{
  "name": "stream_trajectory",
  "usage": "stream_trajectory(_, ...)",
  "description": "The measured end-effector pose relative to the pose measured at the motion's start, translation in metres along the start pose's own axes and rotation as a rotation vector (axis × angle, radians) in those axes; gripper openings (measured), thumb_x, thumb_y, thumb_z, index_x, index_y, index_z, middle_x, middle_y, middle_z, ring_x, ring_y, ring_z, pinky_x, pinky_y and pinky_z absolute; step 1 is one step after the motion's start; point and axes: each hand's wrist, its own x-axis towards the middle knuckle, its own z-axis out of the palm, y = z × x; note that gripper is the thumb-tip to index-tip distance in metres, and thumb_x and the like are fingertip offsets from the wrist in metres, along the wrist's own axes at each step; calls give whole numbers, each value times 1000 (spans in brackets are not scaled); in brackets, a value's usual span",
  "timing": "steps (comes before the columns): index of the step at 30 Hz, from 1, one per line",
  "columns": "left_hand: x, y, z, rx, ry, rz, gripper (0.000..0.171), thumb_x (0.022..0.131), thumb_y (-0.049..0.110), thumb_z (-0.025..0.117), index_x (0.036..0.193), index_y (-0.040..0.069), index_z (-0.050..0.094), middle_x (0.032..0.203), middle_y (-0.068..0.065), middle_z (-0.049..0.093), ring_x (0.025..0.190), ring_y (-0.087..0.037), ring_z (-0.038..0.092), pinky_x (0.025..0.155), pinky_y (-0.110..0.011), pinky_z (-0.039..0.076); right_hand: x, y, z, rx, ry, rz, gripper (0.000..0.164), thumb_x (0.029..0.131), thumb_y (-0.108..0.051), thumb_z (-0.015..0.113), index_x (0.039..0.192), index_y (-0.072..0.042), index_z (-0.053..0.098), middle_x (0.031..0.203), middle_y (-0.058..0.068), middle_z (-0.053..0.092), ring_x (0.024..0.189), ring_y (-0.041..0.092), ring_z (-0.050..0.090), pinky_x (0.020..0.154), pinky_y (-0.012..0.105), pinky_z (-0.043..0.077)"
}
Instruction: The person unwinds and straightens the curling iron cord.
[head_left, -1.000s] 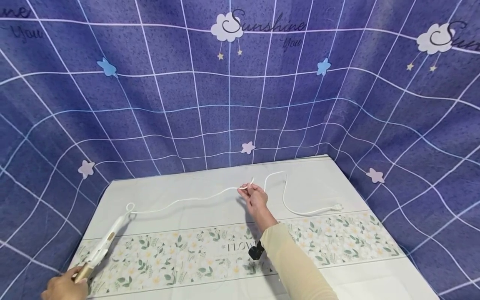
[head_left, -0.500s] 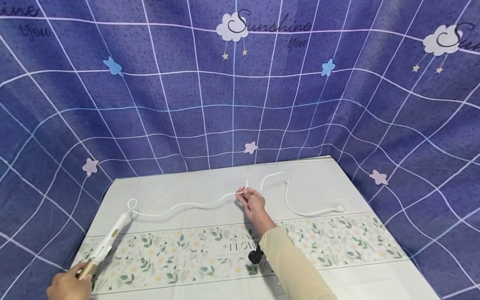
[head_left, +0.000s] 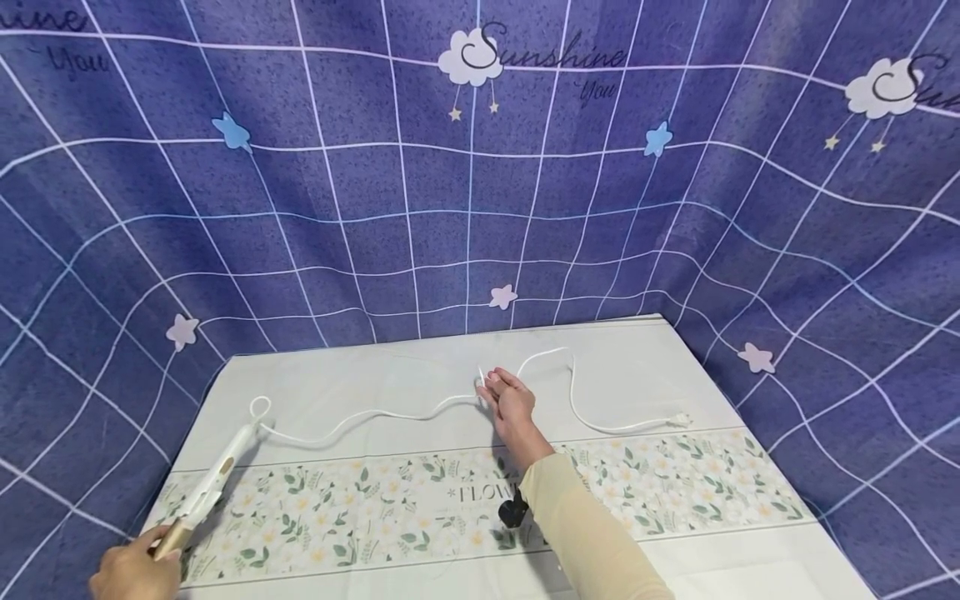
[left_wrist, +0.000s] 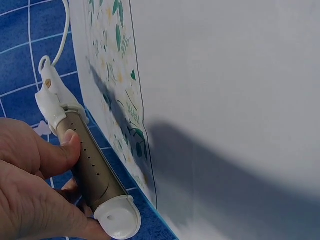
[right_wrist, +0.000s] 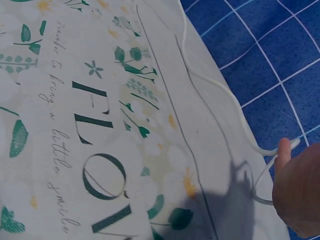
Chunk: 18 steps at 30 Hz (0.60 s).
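A white curling iron [head_left: 212, 479] with a gold barrel slants at the left of the head view, its cord end pointing away. My left hand [head_left: 137, 567] grips the barrel near its white tip; the left wrist view shows the thumb [left_wrist: 71, 145] lying along the perforated barrel [left_wrist: 92, 160]. A white power cord [head_left: 382, 412] runs from the looped handle end across to my right hand [head_left: 512, 406], which pinches it between thumb and fingers. A small bend of cord rises at those fingertips. Beyond the hand, the cord curves right to its plug [head_left: 680, 419].
The table cover [head_left: 352, 500] is white with a floral band and lettering. A blue gridded curtain [head_left: 360, 183] surrounds the back and sides. A black item [head_left: 513, 510] shows by my right sleeve [head_left: 592, 525].
My right hand has shifted slightly left along with the cord, and the stretch toward the curling iron hangs slacker and wavier. The left hand keeps its grip on the barrel.
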Motion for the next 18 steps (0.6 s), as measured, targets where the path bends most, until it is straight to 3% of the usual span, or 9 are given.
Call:
stream_trajectory(8,-3,4,-1,-12,12,1,43,82,4,59,123,-5,49,97,-39,48,93,-56,41,78,-58,34,-3,-9,6,84,-29,-47,36,97,-2,53,129,13,50,121,28,60,101,29,65,90,39,51)
stream_trajectory(18,-4,7,-1,-33,-11,2,44,84,6,58,126,-3,49,103,-40,44,97,-60,39,77,-60,36,-14,-11,25,152,-155,30,33,98,-1,49,126,15,48,125,33,55,104,31,65,96,42,46)
